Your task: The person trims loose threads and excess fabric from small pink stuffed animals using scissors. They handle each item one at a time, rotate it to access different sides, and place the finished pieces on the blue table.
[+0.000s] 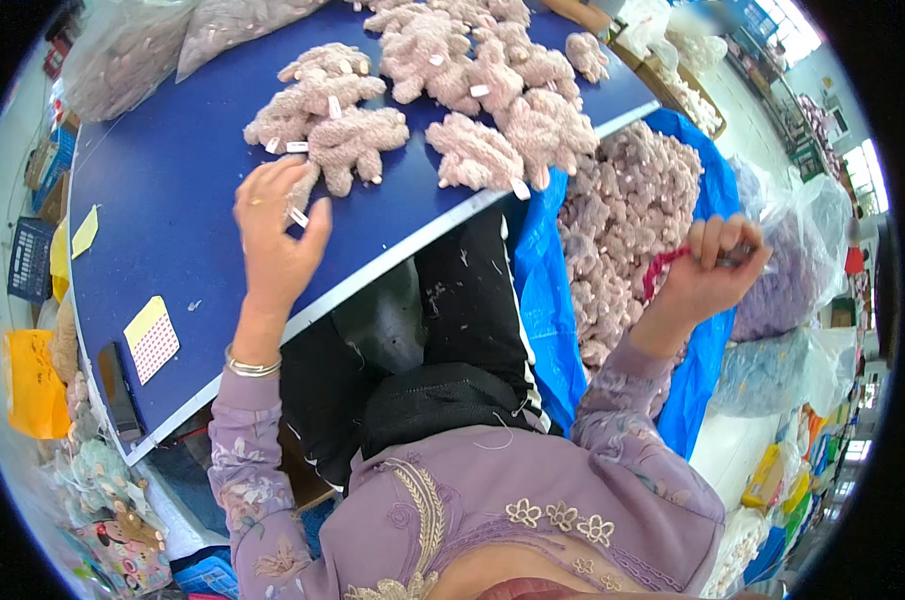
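Note:
On the blue table my left hand [278,220] curls round a small fluffy pink plush toy [307,186]; a white tag pokes out beside my thumb, and my fingers partly cover the toy. Right beside it lies another pink plush toy [355,148], with more tagged ones behind. My right hand [718,265] is raised over the right side, its fingers wrapped round a small dark metal tool [738,255], mostly hidden in the grip. A red cord [663,268] shows at that wrist.
Many pink plush toys [628,210] fill a blue-lined container [708,370] below the table's right edge. A heap of toys [423,50] covers the far table. A sticker sheet [153,340] and a phone [120,390] lie at left. Stuffed clear bags [793,250] stand at right.

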A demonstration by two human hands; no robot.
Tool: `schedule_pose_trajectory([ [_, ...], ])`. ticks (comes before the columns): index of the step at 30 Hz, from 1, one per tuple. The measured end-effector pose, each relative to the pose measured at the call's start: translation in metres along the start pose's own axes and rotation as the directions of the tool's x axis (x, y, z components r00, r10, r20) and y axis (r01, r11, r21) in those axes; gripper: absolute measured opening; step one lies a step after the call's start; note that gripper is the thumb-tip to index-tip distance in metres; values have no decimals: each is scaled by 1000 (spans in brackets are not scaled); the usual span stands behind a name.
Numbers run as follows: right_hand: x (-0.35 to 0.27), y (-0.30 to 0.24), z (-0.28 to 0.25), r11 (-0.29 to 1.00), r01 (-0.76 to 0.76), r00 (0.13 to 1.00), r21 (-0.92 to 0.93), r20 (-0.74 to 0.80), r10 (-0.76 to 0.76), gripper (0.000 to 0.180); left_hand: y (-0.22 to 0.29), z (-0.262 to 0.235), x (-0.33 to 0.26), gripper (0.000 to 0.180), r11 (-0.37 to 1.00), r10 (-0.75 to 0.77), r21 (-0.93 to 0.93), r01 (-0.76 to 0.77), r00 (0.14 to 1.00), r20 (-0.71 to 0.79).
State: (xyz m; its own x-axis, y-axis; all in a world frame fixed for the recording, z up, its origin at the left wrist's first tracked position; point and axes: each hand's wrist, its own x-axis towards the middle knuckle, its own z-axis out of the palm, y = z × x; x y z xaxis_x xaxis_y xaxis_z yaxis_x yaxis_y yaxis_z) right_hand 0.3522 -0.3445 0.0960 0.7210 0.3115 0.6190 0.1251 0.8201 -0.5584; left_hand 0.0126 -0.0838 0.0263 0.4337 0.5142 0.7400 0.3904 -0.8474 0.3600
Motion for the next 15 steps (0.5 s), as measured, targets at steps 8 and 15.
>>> schedule_pose_trajectory([
  [8,-27,24,-19,947,-158,985,-278,-118,129,39,80,122,43,58,965,240,-168,-200,933,269],
  [15,-44,65,-93,609,-505,860,-612,-417,294,22,78,153,38,57,984,177,-81,-157,881,439],
])
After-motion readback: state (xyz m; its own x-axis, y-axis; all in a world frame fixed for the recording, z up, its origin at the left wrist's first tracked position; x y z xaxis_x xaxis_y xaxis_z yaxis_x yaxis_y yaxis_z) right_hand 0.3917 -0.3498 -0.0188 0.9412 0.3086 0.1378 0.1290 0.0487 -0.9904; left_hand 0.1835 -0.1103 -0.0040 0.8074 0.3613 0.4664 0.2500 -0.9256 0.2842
